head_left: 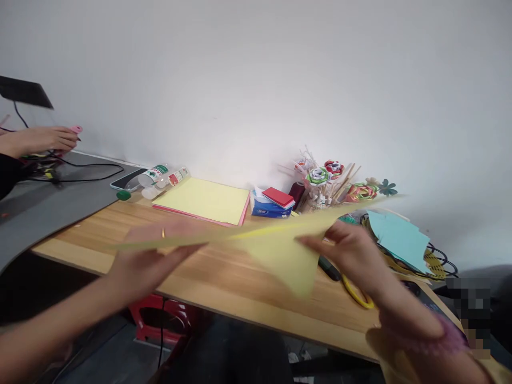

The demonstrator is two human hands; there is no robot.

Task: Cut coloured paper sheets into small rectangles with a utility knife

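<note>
A sheet of pale yellow paper (286, 258) is held up over the wooden table, seen nearly edge-on, with one corner folded downward. My left hand (148, 256) grips its left side, thumb below and fingers behind the sheet; a ring shows on one finger. At the right, my right hand (348, 248) pinches the paper near the folded part. Motion blurs both hands and the sheet somewhat. Beneath my right hand lie yellow-handled scissors (358, 293), partly hidden by the wrist.
Behind the sheet lies a stack of yellow paper (206, 200). Plastic bottles (158, 181) and a phone (126, 180) are to its left. Paper flowers (332, 170), a blue tissue pack (270, 208) and teal sheets (400, 237) stand rightward. Another person's hand (50, 140) works at far left.
</note>
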